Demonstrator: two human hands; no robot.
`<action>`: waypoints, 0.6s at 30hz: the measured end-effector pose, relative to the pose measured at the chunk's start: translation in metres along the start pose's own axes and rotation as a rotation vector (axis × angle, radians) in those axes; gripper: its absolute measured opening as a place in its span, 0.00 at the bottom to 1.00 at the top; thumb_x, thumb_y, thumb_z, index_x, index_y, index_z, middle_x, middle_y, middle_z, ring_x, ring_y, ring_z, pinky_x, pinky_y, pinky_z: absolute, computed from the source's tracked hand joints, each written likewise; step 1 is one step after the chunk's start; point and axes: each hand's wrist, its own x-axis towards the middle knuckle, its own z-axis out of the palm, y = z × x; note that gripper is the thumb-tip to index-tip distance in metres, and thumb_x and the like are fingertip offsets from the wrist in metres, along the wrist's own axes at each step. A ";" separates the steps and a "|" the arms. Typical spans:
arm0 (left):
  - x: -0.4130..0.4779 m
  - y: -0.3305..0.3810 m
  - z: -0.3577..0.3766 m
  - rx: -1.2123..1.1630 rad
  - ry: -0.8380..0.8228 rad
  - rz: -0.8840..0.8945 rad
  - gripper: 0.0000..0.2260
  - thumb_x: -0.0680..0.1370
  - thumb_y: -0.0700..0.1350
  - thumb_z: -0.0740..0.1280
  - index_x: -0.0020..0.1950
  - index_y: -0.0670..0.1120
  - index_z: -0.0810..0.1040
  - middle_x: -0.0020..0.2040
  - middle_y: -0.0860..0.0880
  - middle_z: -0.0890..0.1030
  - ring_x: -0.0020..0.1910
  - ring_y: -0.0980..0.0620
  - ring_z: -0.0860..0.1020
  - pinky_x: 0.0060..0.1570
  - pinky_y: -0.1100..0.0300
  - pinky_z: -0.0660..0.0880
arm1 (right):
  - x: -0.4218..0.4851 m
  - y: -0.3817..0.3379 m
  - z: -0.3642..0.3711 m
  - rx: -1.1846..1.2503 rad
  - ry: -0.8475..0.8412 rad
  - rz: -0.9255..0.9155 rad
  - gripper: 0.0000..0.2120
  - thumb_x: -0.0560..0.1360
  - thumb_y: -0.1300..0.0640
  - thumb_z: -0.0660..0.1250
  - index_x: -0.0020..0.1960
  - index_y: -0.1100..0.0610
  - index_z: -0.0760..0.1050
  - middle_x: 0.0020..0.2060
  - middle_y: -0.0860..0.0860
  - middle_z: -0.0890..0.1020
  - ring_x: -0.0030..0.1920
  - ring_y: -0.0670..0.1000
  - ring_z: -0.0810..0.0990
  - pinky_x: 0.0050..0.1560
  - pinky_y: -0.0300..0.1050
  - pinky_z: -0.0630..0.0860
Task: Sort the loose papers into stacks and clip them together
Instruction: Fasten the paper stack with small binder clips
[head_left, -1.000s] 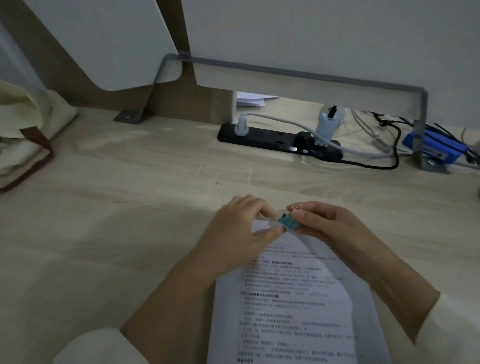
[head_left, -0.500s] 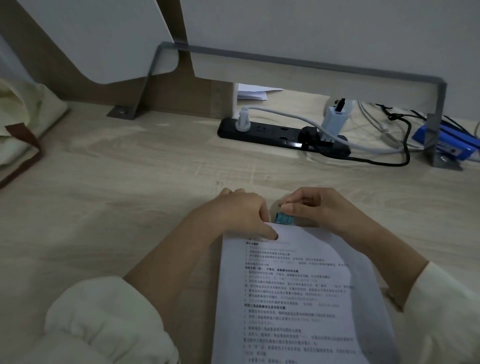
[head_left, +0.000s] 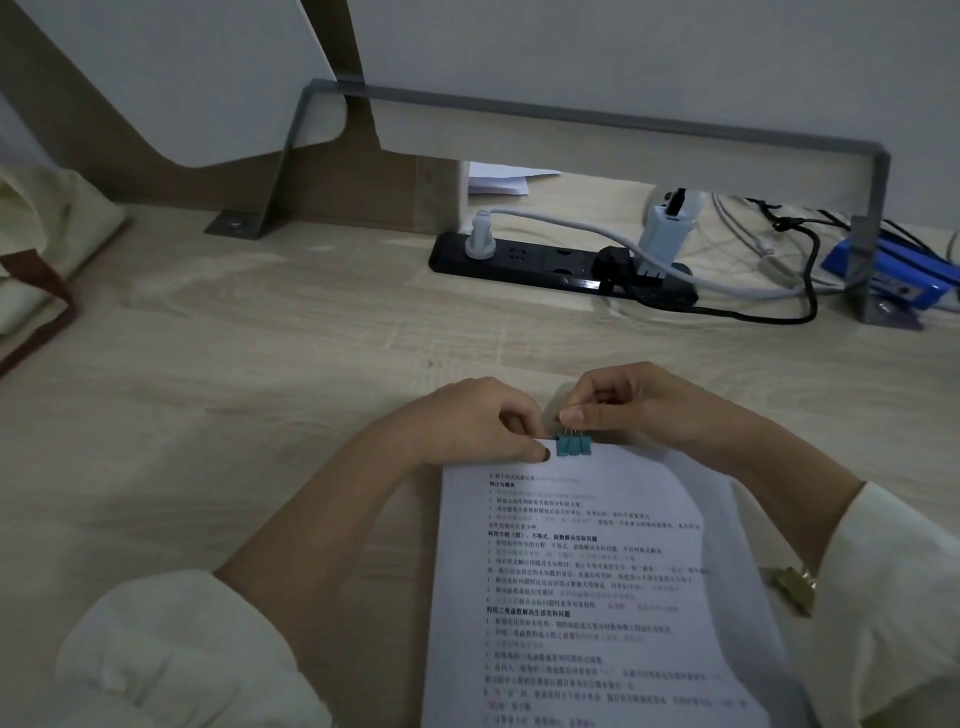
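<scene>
My left hand (head_left: 467, 421) curls on the stack's (head_left: 597, 571) top edge, just left of the clip (head_left: 573, 446), thumb pinning the sheets. The clip bites that edge. Just right, my right hand (head_left: 634, 405) pinches its wire handles; I'd release slowly, sheets held square.

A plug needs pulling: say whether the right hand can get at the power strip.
Probably yes: only bare desk lies between the right hand and power strip, though it now pinches the binder clip.

Left hand (head_left: 475, 422) curled with thumb down, right hand (head_left: 636, 408) in pinching grip.
</scene>
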 end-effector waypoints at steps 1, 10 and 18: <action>0.000 0.000 -0.001 -0.017 0.002 0.001 0.03 0.74 0.48 0.69 0.45 0.50 0.81 0.39 0.59 0.79 0.41 0.61 0.77 0.47 0.63 0.74 | 0.000 0.000 -0.001 0.002 -0.018 0.009 0.04 0.72 0.63 0.68 0.39 0.57 0.80 0.33 0.46 0.84 0.35 0.41 0.81 0.38 0.29 0.75; -0.006 0.002 -0.003 -0.068 0.017 0.024 0.03 0.74 0.47 0.69 0.41 0.53 0.80 0.38 0.58 0.79 0.36 0.66 0.76 0.35 0.77 0.69 | -0.008 0.003 -0.011 0.061 -0.039 0.037 0.04 0.73 0.62 0.66 0.44 0.60 0.79 0.35 0.47 0.85 0.37 0.42 0.83 0.37 0.30 0.76; -0.006 0.001 -0.001 -0.066 0.036 0.031 0.02 0.74 0.46 0.69 0.41 0.52 0.80 0.38 0.58 0.79 0.35 0.67 0.75 0.34 0.78 0.68 | -0.004 0.006 -0.008 0.023 -0.023 0.035 0.04 0.73 0.59 0.68 0.44 0.59 0.80 0.35 0.47 0.85 0.36 0.43 0.82 0.38 0.31 0.76</action>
